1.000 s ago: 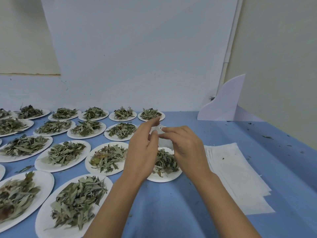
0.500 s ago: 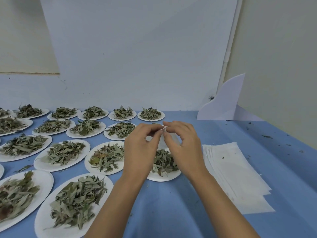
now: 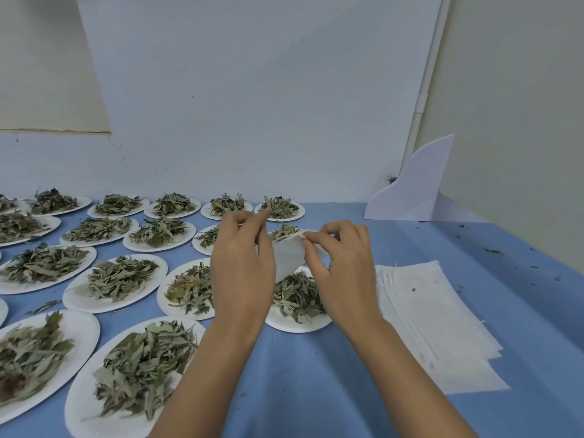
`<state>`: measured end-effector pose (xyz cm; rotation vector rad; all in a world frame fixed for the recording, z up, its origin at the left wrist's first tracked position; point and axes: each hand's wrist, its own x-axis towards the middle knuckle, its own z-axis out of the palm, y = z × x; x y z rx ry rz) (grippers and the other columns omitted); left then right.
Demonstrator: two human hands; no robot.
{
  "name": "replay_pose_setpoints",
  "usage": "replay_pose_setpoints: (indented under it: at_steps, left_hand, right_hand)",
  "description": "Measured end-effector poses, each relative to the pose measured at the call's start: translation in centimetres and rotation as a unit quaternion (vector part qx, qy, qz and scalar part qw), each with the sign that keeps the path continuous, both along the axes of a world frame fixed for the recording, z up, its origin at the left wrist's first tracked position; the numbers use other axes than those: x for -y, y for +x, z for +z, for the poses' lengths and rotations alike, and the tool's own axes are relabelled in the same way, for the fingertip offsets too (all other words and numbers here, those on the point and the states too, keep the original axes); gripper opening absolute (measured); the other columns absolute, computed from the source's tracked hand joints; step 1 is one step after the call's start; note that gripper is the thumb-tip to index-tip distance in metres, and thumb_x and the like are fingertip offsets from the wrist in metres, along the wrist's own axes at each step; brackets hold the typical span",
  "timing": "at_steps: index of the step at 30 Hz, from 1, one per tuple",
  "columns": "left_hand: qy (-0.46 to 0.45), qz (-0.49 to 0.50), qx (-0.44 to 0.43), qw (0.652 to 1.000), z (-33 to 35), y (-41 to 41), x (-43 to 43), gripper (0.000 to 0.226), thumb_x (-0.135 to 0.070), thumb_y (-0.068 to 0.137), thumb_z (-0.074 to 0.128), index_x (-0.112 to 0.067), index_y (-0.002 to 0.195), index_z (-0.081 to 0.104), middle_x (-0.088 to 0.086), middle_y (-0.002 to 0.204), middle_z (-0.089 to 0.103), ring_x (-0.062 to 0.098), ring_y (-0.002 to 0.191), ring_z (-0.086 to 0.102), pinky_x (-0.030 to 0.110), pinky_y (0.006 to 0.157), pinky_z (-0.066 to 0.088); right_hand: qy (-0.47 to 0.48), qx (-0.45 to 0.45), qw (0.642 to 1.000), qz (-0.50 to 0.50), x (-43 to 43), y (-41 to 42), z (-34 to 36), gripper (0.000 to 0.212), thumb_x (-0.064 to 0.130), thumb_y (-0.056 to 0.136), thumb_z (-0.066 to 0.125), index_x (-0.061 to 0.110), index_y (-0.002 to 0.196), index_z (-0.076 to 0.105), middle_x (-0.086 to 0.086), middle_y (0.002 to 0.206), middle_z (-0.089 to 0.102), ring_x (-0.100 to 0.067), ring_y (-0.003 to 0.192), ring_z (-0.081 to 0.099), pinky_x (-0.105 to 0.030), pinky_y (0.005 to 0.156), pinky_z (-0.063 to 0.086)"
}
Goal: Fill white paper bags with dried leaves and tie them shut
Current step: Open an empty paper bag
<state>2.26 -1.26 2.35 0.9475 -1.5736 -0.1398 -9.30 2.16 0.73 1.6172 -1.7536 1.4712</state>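
From the head view we see the right hand [image 3: 343,273] pinching the top edge of a white bag [image 3: 289,257], above a plate [image 3: 294,325] of leaves [image 3: 297,295] on the blue surface [image 3: 316,374]; the left hand [image 3: 241,267] covers the bag's left side, and we cannot tell its grip

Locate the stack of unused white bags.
Head view: the stack of flat white bags lies on the blue table at right, just right of the right hand and of the plate of leaves below that hand.
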Motion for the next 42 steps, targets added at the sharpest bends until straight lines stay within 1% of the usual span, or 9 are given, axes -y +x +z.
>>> replay_pose_setpoints:
  at_steps: [5, 12, 16, 21, 28, 31, 35, 39, 42]
  left_hand:
    - [0.029, -0.087, -0.041, 0.995, 0.2, -1.4, -1.2, 0.015, -0.008, 0.089, 0.063, -0.011, 0.1, 0.073, -0.003, 0.09, 0.06, -0.008, 0.076, 0.054, 0.0, 0.073, 0.036]
    - [0.068, -0.1, -0.024, 0.992, -0.3, -1.6, -1.0, 0.021, -0.016, 0.09, 0.062, -0.014, 0.11, 0.07, -0.009, 0.095, 0.059, -0.013, 0.079, 0.054, 0.0, 0.074, 0.039]
    - [0.083, -0.086, -0.049, 0.992, -0.2, -1.2, -0.7, 0.02, -0.015, 0.089, 0.061, -0.017, 0.108, 0.068, -0.008, 0.099, 0.066, -0.003, 0.087, 0.057, 0.008, 0.078, 0.043]
    - [0.111, -0.06, -0.044, 0.991, -0.1, -0.7, -0.3, 0.012, -0.025, 0.089, 0.061, -0.021, 0.099, 0.067, -0.01, 0.093, 0.067, 0.003, 0.089, 0.059, 0.015, 0.08, 0.043]
    - [0.093, -0.061, -0.003, 0.994, 0.0, -0.5, 0.2, 0.018, -0.025, 0.089, 0.063, -0.02, 0.105, 0.066, -0.015, 0.092, 0.061, 0.003, 0.089, 0.057, 0.008, 0.076, 0.036]
    - [0.085, -0.052, 0.009, 0.995, -0.1, -0.6, 0.5, 0.015, -0.028, 0.091, 0.06, -0.02, 0.101, 0.067, -0.01, 0.094, 0.066, 0.008, 0.092, 0.059, 0.023, 0.082, 0.045]
    - [0.101, -0.047, -0.015, 0.994, -0.2, -0.8, 1.4, 0.013, -0.022, 0.092, 0.059, -0.017, 0.099, 0.069, -0.014, 0.079, 0.06, 0.006, 0.078, 0.057, 0.019, 0.07, 0.037]
    - [0.205, -0.124, -0.078, 0.968, 0.1, -0.2, 2.6, 0.005, -0.017, 0.088, 0.064, -0.021, 0.091, 0.065, -0.012, 0.067, 0.066, 0.0, 0.064, 0.062, 0.024, 0.067, 0.05]
    - [0.254, -0.193, -0.143, 0.937, 0.3, 0.4, 3.0, 0.018, -0.007, 0.086, 0.063, -0.024, 0.082, 0.06, -0.008, 0.056, 0.067, 0.003, 0.05, 0.061, 0.016, 0.047, 0.046]
  right_hand:
    - [0.026, 0.02, 0.999, 0.025, -0.1, 0.0, 0.1, 0.017, 0.02, 0.092, 0.061, 0.016, 0.104, 0.073, 0.004, 0.092, 0.068, -0.012, 0.091, 0.043, -0.028, 0.08, 0.041]
    - [0.048, 0.019, 0.996, 0.076, 0.1, 0.4, -0.1, 0.033, 0.015, 0.089, 0.053, 0.022, 0.117, 0.067, 0.019, 0.091, 0.062, -0.004, 0.092, 0.04, -0.03, 0.083, 0.041]
    - [0.097, 0.011, 0.991, 0.095, -0.2, 0.6, -0.1, 0.063, 0.014, 0.073, 0.045, 0.035, 0.131, 0.055, 0.028, 0.087, 0.054, -0.004, 0.095, 0.043, -0.015, 0.089, 0.027]
    - [0.121, -0.004, 0.987, 0.108, -0.2, 0.6, -0.3, 0.072, 0.014, 0.069, 0.045, 0.04, 0.137, 0.045, 0.034, 0.086, 0.044, 0.0, 0.101, 0.04, -0.004, 0.095, 0.012]
    - [0.178, -0.032, 0.976, 0.122, -0.3, 0.1, -0.1, 0.08, 0.017, 0.069, 0.044, 0.057, 0.136, 0.023, 0.034, 0.1, 0.048, 0.014, 0.112, 0.027, -0.013, 0.104, 0.006]
    - [0.23, -0.026, 0.961, 0.153, -0.3, -0.2, -0.1, 0.085, 0.02, 0.068, 0.041, 0.065, 0.131, 0.008, 0.024, 0.125, 0.053, 0.016, 0.123, 0.021, -0.019, 0.109, -0.001]
    - [0.236, 0.013, 0.955, 0.178, -0.1, -0.7, 0.2, 0.077, 0.021, 0.071, 0.04, 0.058, 0.136, 0.025, 0.022, 0.131, 0.052, 0.015, 0.126, 0.026, -0.026, 0.11, 0.004]
    - [0.233, 0.015, 0.964, 0.126, 1.1, -1.8, 0.6, 0.057, 0.01, 0.087, 0.044, 0.037, 0.137, 0.045, 0.014, 0.134, 0.053, 0.006, 0.12, 0.029, -0.018, 0.092, 0.008]
    - [0.25, 0.019, 0.957, 0.146, 1.9, -1.4, 0.5, 0.053, 0.01, 0.089, 0.044, 0.03, 0.138, 0.047, 0.008, 0.131, 0.056, 0.001, 0.115, 0.038, -0.014, 0.087, 0.023]
